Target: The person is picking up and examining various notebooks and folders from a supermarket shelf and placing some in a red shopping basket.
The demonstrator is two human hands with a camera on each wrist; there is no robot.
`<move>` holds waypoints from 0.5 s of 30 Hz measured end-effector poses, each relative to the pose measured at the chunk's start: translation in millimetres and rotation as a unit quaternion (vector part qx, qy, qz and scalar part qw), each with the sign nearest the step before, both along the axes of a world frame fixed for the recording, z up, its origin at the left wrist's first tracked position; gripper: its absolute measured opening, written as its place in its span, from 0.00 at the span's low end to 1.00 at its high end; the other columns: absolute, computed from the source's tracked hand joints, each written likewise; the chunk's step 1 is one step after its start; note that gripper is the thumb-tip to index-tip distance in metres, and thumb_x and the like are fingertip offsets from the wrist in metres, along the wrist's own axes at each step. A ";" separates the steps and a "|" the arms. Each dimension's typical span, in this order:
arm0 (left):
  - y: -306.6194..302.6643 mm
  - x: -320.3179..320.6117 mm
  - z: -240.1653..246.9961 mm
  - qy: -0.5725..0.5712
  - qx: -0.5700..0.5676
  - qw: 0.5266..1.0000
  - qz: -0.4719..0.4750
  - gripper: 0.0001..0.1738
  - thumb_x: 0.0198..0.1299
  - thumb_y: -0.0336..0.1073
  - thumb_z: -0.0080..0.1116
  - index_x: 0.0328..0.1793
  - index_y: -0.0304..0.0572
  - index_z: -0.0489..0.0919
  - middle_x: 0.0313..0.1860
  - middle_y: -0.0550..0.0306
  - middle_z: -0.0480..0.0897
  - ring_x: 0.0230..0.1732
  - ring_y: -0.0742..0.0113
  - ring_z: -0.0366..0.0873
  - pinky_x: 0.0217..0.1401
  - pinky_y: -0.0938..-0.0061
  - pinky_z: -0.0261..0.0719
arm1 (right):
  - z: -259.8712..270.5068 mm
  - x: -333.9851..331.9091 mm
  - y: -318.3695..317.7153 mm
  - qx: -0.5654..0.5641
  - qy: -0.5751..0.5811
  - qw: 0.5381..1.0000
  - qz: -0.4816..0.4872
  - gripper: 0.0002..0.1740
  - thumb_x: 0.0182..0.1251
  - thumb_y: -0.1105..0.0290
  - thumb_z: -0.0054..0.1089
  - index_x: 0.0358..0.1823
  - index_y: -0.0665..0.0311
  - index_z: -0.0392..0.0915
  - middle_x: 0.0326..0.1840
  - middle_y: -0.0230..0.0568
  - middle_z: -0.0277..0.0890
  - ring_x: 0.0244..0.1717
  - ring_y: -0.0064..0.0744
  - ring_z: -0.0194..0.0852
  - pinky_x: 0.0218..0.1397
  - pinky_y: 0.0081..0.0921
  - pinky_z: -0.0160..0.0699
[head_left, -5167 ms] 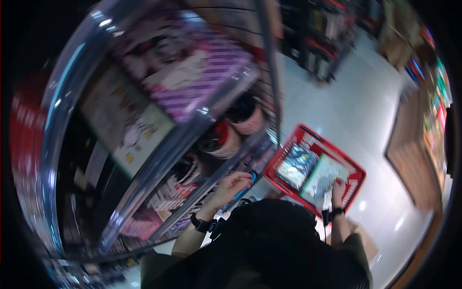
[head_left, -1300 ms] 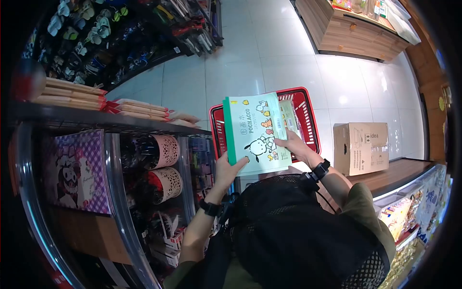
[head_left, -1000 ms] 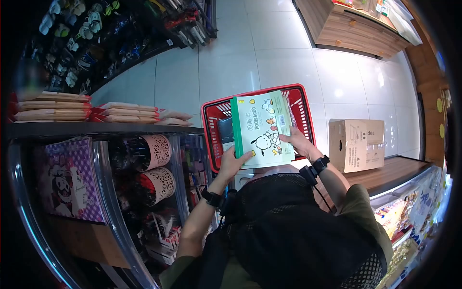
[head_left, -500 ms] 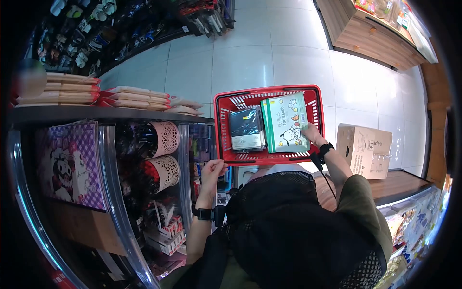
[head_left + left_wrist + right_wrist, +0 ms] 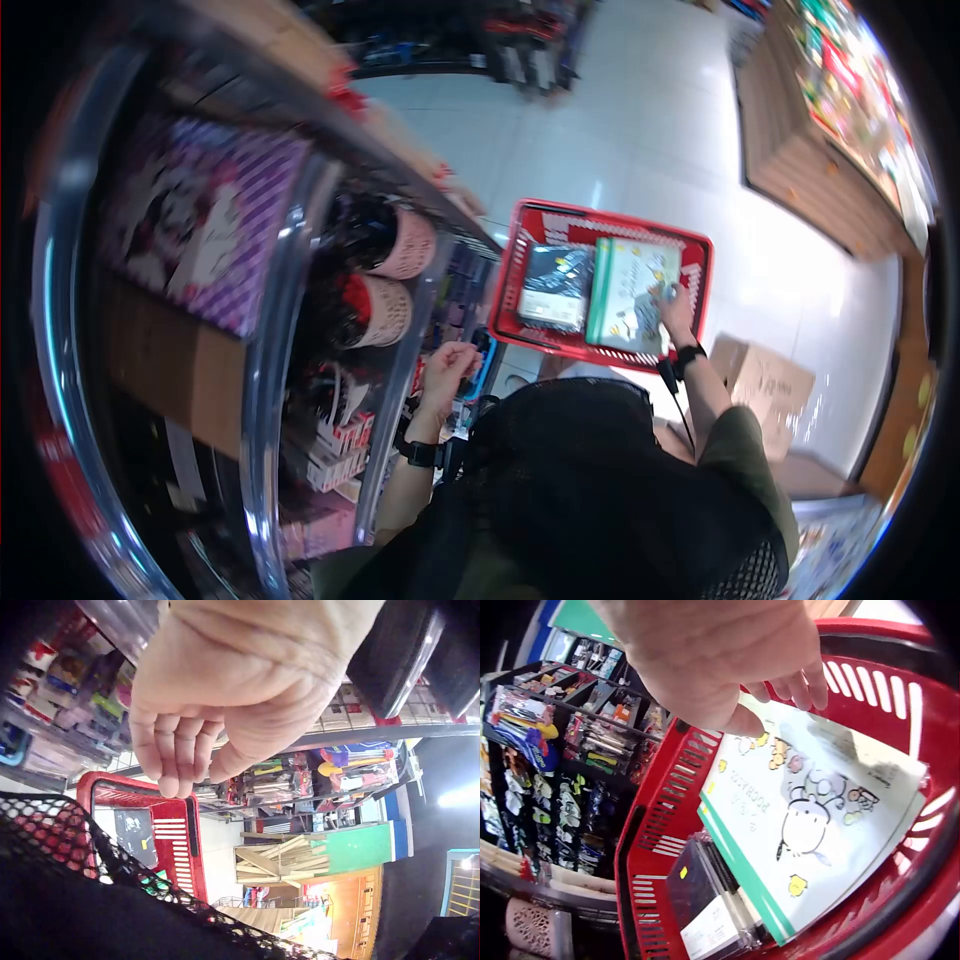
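Observation:
A red basket (image 5: 533,222) stands on the floor with a green-edged pad (image 5: 630,290) lying in its right half, dog drawing upward. Beside the pad are dark packages in clear wrap (image 5: 556,288). My right hand (image 5: 677,312) is over the pad's right edge; in the right wrist view the hand (image 5: 727,660) has relaxed fingers and holds nothing visible, though contact with the pad cannot be told. My left hand (image 5: 448,375) is outside the basket's near left corner, empty, its fingers loosely bent in the left wrist view (image 5: 217,705).
Shelves with a purple checked package (image 5: 215,220) and pink lattice baskets (image 5: 408,245) rise on the left. A cardboard box (image 5: 765,385) stands right of the basket, and a wooden cabinet (image 5: 815,170) is at the upper right. Hanging goods fill a rack at the top.
The pad, held in both hands about a second ago, now lies in the basket. My left hand has moved off the pad and away from the rim. The view has turned.

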State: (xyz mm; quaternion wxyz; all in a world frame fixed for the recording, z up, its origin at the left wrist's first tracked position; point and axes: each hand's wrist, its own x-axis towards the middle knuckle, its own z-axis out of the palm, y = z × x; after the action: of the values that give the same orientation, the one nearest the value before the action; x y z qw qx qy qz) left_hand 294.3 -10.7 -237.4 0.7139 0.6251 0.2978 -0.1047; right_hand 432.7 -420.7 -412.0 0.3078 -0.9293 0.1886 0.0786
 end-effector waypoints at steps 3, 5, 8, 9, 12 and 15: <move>3.9 -10.7 14.5 -0.032 0.015 0.999 -0.009 0.09 0.63 0.34 0.54 0.45 0.37 0.75 0.37 0.57 0.81 0.36 0.74 0.78 0.43 0.80 0.76 | -53.2 22.3 -1.7 0.138 -0.083 0.985 0.055 0.25 0.52 0.66 0.60 0.51 0.72 0.72 0.43 0.54 0.77 0.46 0.43 0.77 0.51 0.32 0.73; 5.5 -16.9 34.3 -0.053 0.040 0.998 -0.012 0.09 0.63 0.34 0.54 0.46 0.37 0.75 0.37 0.57 0.81 0.37 0.75 0.78 0.43 0.81 0.75 | 40.2 32.5 46.0 0.137 -0.032 0.984 0.113 0.19 0.53 0.71 0.56 0.47 0.71 0.75 0.42 0.53 0.78 0.44 0.38 0.78 0.51 0.29 0.73; 13.5 -32.1 58.0 -0.113 0.064 0.992 0.010 0.10 0.63 0.34 0.54 0.46 0.36 0.75 0.38 0.57 0.81 0.40 0.75 0.77 0.46 0.81 0.75 | 67.6 59.0 103.6 0.226 -0.056 0.953 0.196 0.14 0.57 0.75 0.54 0.45 0.70 0.76 0.40 0.45 0.79 0.43 0.32 0.77 0.49 0.25 0.74; 17.2 -38.6 62.8 -0.126 0.070 0.989 0.018 0.10 0.63 0.34 0.54 0.46 0.36 0.75 0.38 0.57 0.81 0.40 0.75 0.77 0.46 0.81 0.75 | 73.7 69.0 124.8 0.277 -0.051 0.934 0.219 0.13 0.58 0.76 0.53 0.45 0.70 0.76 0.40 0.42 0.79 0.42 0.30 0.77 0.49 0.24 0.74; 24.5 -58.2 106.6 -0.161 0.186 0.967 0.063 0.09 0.62 0.33 0.55 0.44 0.35 0.76 0.38 0.58 0.81 0.40 0.75 0.77 0.45 0.81 0.74 | 151.8 66.0 212.3 0.384 -0.136 0.854 0.324 0.08 0.62 0.75 0.54 0.40 0.70 0.76 0.33 0.36 0.78 0.36 0.24 0.76 0.42 0.20 0.74; 25.9 -83.3 171.7 -0.205 0.361 0.904 0.103 0.07 0.60 0.31 0.56 0.42 0.36 0.78 0.38 0.57 0.81 0.39 0.73 0.77 0.43 0.78 0.74 | 245.4 35.4 289.1 0.424 -0.175 0.783 0.420 0.08 0.62 0.77 0.54 0.42 0.70 0.76 0.34 0.37 0.79 0.35 0.22 0.76 0.41 0.18 0.73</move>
State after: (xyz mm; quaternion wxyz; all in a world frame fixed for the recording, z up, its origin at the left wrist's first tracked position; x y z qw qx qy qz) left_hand 211.1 15.2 -65.7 0.4919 0.8131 0.2253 0.2147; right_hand 468.0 -131.7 -166.6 0.6352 -0.6899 -0.3299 0.1083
